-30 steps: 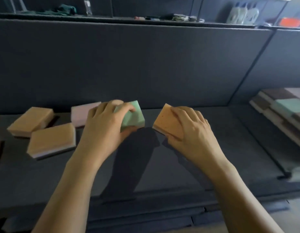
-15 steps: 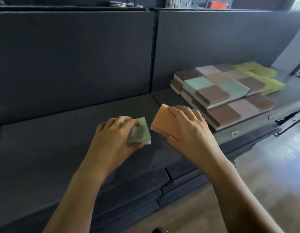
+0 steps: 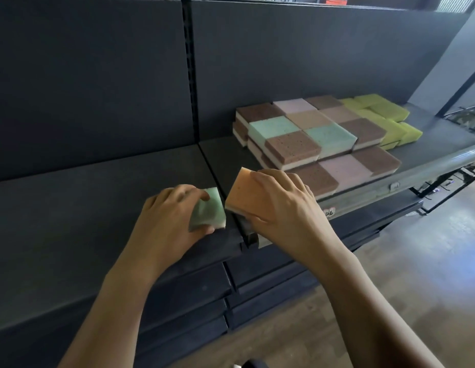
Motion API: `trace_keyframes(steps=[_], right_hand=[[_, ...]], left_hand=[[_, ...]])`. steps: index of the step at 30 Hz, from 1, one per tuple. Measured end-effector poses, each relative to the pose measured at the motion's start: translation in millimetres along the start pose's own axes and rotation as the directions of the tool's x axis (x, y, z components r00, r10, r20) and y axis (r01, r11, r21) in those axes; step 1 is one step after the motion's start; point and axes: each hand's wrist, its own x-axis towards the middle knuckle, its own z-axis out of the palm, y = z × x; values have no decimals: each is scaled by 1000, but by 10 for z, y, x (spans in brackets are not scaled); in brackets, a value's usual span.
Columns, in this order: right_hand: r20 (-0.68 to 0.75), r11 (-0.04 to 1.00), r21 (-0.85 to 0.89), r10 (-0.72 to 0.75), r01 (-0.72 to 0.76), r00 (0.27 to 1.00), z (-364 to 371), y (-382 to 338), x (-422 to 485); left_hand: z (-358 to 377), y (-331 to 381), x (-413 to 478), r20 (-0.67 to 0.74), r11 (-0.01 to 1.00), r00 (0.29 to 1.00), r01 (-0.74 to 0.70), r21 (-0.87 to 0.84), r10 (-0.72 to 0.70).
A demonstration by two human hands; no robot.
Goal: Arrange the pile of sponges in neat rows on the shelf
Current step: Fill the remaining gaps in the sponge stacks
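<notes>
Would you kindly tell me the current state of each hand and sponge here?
left hand: grips the green sponge.
green sponge: held near the shelf's front edge.
right hand: grips the orange sponge.
orange sponge: held tilted, beside the green one.
stacked sponges: laid in neat rows on the shelf, layered.
yellow sponges: stacked at the rows' far end.

Dark shelf point(image 3: 98, 197) — neat stacked rows of sponges point(image 3: 318, 139) on its right section.
</notes>
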Motion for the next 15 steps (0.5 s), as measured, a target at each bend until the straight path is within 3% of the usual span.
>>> trace_keyframes(steps=[6, 15], right_hand=[[29, 999, 32, -19, 18, 999, -20, 47, 53], [118, 999, 29, -22, 19, 993, -180, 100, 63]], left_hand=[[-18, -7, 78, 12, 999, 999, -44, 14, 44], [-16, 285, 415, -6, 927, 945, -322, -193, 327]])
